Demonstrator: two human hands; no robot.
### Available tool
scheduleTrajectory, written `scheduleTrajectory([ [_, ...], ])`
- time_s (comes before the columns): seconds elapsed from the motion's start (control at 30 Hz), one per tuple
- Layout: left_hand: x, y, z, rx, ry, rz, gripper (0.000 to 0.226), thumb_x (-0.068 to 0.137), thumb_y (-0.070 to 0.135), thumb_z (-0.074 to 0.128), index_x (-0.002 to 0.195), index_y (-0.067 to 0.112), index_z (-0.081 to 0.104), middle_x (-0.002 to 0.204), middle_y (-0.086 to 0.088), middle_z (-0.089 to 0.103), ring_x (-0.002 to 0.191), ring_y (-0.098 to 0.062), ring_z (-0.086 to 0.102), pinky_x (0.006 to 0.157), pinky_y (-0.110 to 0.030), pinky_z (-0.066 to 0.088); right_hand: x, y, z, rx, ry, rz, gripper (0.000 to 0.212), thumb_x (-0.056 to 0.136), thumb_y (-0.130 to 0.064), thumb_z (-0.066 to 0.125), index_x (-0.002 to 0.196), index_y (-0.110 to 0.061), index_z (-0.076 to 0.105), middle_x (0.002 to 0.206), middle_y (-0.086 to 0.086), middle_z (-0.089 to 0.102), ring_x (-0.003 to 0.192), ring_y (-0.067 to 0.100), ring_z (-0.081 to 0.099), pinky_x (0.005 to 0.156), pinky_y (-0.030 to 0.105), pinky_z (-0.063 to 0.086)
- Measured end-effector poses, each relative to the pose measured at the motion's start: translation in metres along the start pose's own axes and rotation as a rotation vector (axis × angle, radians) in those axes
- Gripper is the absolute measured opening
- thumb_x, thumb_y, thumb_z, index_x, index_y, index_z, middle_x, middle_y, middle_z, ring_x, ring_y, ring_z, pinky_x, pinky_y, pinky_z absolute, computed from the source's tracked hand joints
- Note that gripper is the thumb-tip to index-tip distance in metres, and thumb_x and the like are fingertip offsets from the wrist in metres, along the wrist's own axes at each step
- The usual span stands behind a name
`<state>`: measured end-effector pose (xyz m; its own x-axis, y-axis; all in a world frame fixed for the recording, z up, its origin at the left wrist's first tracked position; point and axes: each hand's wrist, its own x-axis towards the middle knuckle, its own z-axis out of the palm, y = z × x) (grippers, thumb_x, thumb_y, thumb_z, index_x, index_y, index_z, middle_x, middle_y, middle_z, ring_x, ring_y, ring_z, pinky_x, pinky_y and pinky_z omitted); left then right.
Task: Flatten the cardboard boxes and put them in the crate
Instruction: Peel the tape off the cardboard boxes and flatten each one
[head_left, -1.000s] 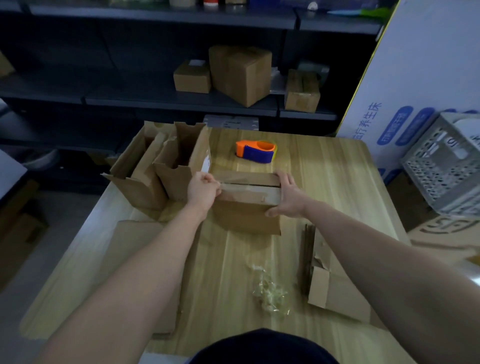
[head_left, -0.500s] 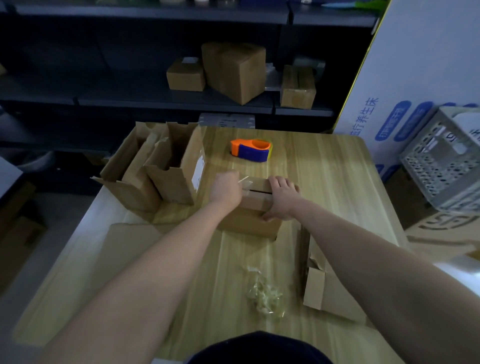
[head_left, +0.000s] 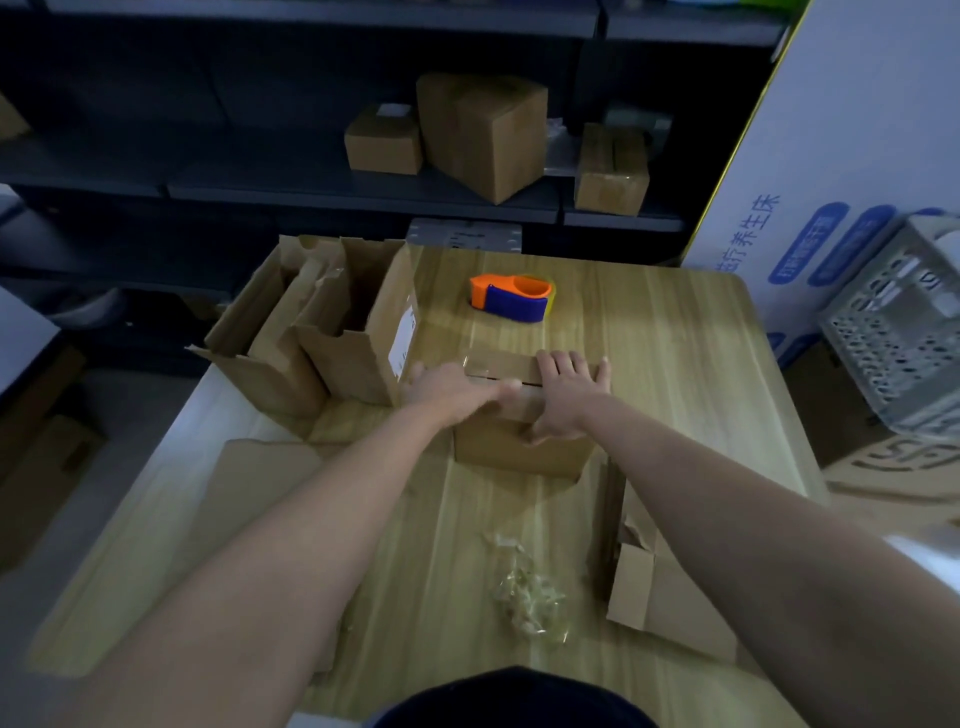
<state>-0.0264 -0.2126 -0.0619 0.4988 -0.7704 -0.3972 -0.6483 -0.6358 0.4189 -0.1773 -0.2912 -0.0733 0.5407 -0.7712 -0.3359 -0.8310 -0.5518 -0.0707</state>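
Head view, centre: right hand (head_left: 569, 395) flat on squat brown cardboard box (head_left: 519, 452); left hand (head_left: 452, 396) on lid, grip unclear.

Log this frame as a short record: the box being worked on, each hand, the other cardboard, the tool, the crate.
small box: upright at table centre, not flattened
left hand: lies across the small box's top; grip unclear
right hand: flat on the same top, fingers straight
opened boxes: standing, rear left of table
flattened cardboard: lying at table's right edge
tape dispenser: orange and blue, behind the small box
crate: grey, off the table, right
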Motion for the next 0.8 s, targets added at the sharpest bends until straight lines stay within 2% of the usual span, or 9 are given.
scheduleTrajectory([
  [0.1,0.005,0.002,0.005,-0.025,0.112,0.073,0.061,0.081,0.067,0.050,0.097,0.011,0.063,0.105,-0.009,0.064,0.116,-0.031,0.047,0.097,-0.039,0.038,0.001,0.004,0.000,0.013,0.019,-0.016,0.126,0.056,-0.061,0.078,0.149,-0.020,0.004,0.154,0.002,0.015,0.144,0.027,0.003,0.111,0.060,-0.006],
  [0.13,0.008,0.001,0.003,-0.105,0.119,0.072,0.051,0.089,0.057,0.047,0.081,0.009,0.060,0.090,-0.009,0.064,0.104,-0.031,0.054,0.089,-0.038,0.042,0.001,0.004,0.000,0.020,0.018,-0.019,0.125,0.056,-0.061,0.078,0.149,-0.020,0.004,0.154,0.002,0.015,0.144,0.027,0.004,0.112,0.060,-0.006],
  [0.2,0.012,-0.002,-0.001,-0.297,0.115,0.046,0.045,0.097,0.039,0.045,0.067,0.006,0.054,0.070,-0.007,0.056,0.083,-0.029,0.057,0.071,-0.032,0.042,0.001,0.004,-0.001,0.027,0.016,-0.025,0.124,0.057,-0.060,0.078,0.149,-0.021,0.005,0.154,0.002,0.016,0.144,0.027,0.005,0.112,0.060,-0.005],
  [0.37,0.018,-0.008,0.001,-0.700,0.235,-0.115,0.032,0.093,0.017,0.053,0.064,0.005,0.058,0.064,-0.002,0.054,0.072,-0.020,0.054,0.071,-0.025,0.039,0.001,0.008,-0.005,0.073,0.028,-0.036,0.122,0.057,-0.056,0.080,0.149,-0.020,0.008,0.152,0.003,0.020,0.142,0.029,0.013,0.113,0.060,-0.001],
  [0.47,0.021,-0.003,-0.002,-1.097,0.210,-0.252,0.023,0.091,0.008,0.055,0.070,0.009,0.064,0.066,-0.001,0.063,0.066,-0.014,0.059,0.073,-0.027,0.049,0.000,0.017,-0.009,0.136,0.062,-0.048,0.121,0.056,-0.053,0.082,0.148,-0.020,0.010,0.150,0.004,0.023,0.140,0.029,0.017,0.114,0.059,0.003],
  [0.53,0.024,0.004,-0.008,-1.286,0.181,-0.283,0.024,0.091,0.002,0.050,0.071,0.007,0.063,0.064,-0.004,0.062,0.056,-0.013,0.057,0.064,-0.026,0.052,0.000,0.020,-0.013,0.165,0.101,-0.056,0.122,0.055,-0.050,0.083,0.148,-0.020,0.011,0.149,0.004,0.023,0.139,0.030,0.018,0.114,0.059,0.004],
  [0.6,0.026,0.011,-0.015,-1.378,0.179,-0.333,0.024,0.093,0.002,0.046,0.074,0.004,0.062,0.063,-0.004,0.059,0.048,-0.011,0.051,0.051,-0.023,0.045,0.000,0.023,-0.019,0.168,0.144,-0.076,0.121,0.054,-0.048,0.083,0.148,-0.020,0.012,0.149,0.004,0.024,0.138,0.029,0.019,0.114,0.059,0.005],
  [0.67,0.026,0.015,-0.018,-1.420,0.172,-0.374,0.022,0.093,0.002,0.044,0.079,0.004,0.061,0.067,-0.005,0.058,0.048,-0.011,0.047,0.047,-0.022,0.042,-0.001,0.025,-0.024,0.162,0.174,-0.088,0.119,0.054,-0.047,0.083,0.147,-0.021,0.013,0.148,0.003,0.025,0.138,0.028,0.018,0.114,0.059,0.005],
  [0.8,0.020,0.015,-0.024,-1.394,0.173,-0.388,0.018,0.087,0.000,0.047,0.094,0.006,0.063,0.078,-0.007,0.058,0.063,-0.016,0.052,0.066,-0.027,0.054,-0.010,0.038,-0.026,0.190,0.201,-0.071,0.118,0.053,-0.044,0.084,0.147,-0.020,0.015,0.147,0.004,0.026,0.138,0.030,0.020,0.114,0.059,0.007],
])
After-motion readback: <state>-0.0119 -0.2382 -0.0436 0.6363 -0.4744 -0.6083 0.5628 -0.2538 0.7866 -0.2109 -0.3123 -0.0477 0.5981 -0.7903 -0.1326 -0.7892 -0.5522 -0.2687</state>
